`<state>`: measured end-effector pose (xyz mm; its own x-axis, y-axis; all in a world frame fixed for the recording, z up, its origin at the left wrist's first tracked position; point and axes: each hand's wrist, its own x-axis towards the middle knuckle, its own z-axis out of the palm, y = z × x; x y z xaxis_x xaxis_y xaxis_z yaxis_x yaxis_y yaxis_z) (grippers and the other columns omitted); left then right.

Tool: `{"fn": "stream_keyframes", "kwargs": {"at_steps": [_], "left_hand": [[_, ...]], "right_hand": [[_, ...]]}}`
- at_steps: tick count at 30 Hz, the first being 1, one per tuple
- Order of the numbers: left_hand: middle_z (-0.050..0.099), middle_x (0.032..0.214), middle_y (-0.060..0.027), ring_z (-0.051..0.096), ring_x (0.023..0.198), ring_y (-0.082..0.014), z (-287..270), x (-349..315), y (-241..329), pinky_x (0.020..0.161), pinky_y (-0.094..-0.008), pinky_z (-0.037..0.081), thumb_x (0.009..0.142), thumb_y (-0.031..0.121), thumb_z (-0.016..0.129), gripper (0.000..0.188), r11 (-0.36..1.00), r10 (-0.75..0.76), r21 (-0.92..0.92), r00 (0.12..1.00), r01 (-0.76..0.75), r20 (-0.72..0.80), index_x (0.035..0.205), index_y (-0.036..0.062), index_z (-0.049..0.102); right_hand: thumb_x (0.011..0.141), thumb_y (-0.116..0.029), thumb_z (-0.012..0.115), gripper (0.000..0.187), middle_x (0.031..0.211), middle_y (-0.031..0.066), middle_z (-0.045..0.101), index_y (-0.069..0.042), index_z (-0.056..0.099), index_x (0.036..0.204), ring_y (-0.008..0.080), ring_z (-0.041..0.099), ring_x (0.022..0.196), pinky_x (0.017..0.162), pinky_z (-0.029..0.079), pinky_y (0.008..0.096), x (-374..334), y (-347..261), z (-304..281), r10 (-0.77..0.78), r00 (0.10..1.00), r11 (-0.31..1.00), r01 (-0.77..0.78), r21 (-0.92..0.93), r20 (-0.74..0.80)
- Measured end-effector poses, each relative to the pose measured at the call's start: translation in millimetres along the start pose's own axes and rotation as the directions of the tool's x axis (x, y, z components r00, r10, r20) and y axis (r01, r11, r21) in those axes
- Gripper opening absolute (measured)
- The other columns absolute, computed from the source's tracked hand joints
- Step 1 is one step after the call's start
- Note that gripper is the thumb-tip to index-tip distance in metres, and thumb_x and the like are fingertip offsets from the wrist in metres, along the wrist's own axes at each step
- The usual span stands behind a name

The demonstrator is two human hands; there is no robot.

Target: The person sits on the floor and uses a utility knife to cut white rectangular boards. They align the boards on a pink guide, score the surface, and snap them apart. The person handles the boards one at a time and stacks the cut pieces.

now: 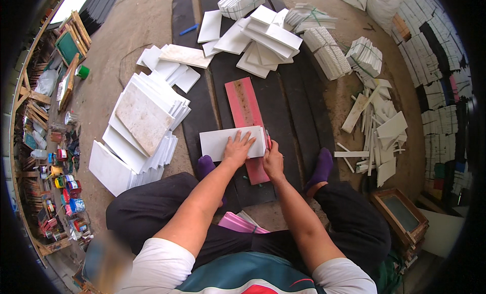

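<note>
A white rectangular foam board [209,144] lies across a long red board [238,94] between my feet. My left hand [238,149] rests flat on the white board, fingers spread, pressing near its right half. At the board's right edge, my right hand [273,161] is closed around a slim red tool [268,140] that looks like a utility knife; its blade end is too small to make out. The red board shows a worn brown strip along its upper middle.
Stacked white sheets [139,127] stand at left. Loose white blocks [268,33] and a blue stick [189,29] lie ahead on black mats [195,111]. Tied bundles [326,53] and offcuts [385,132] are at right, above a wooden frame [400,213]. Jars [73,186] line the far left.
</note>
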<state>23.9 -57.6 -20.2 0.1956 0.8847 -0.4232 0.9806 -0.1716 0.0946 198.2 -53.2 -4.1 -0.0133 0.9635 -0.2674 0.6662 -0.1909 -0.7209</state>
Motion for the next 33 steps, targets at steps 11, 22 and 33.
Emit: {"fn": "stream_keyframes", "kwargs": {"at_steps": [11, 22, 33], "left_hand": [[0.020, 0.175, 0.0024, 0.023, 0.160, -0.0314, -6, 0, 2, 0.116, -0.0585, 0.039, 0.090, 0.041, 0.078, 0.091, 1.000, -0.020, 0.007, 0.999, 0.020, 0.041, 0.166, 0.0319, 0.029], [0.020, 0.175, 0.0021, 0.022, 0.160, -0.0322, -1, 1, 3, 0.111, -0.0572, 0.043, 0.090, 0.042, 0.077, 0.090, 1.000, -0.014, 0.012, 1.000, 0.014, 0.019, 0.166, 0.0314, 0.030], [0.022, 0.175, 0.0023, 0.025, 0.159, -0.0319, 4, 4, 2, 0.107, -0.0547, 0.046, 0.088, 0.042, 0.079, 0.091, 0.999, -0.020, 0.033, 1.000, 0.019, 0.015, 0.165, 0.0314, 0.032]], "right_hand": [[0.099, -0.012, 0.053, 0.036, 0.104, 0.0342, 0.072, -0.004, 0.049, 0.133, 0.0525, 0.071, 0.099, 0.085, 0.056, 0.0614, 28, -9, 12, 0.055, 0.986, 0.956, -0.007, -0.294, 0.156], [0.099, -0.017, 0.053, 0.032, 0.107, 0.0358, 0.071, -0.003, 0.053, 0.128, 0.0529, 0.069, 0.103, 0.090, 0.055, 0.0612, 40, -15, 14, 0.079, 0.978, 0.954, -0.018, -0.300, 0.194], [0.101, -0.019, 0.053, 0.035, 0.114, 0.0350, 0.071, 0.007, 0.061, 0.123, 0.0500, 0.069, 0.110, 0.096, 0.055, 0.0574, 41, -43, -4, 0.162, 0.946, 0.934, -0.056, -0.353, 0.279]]}}
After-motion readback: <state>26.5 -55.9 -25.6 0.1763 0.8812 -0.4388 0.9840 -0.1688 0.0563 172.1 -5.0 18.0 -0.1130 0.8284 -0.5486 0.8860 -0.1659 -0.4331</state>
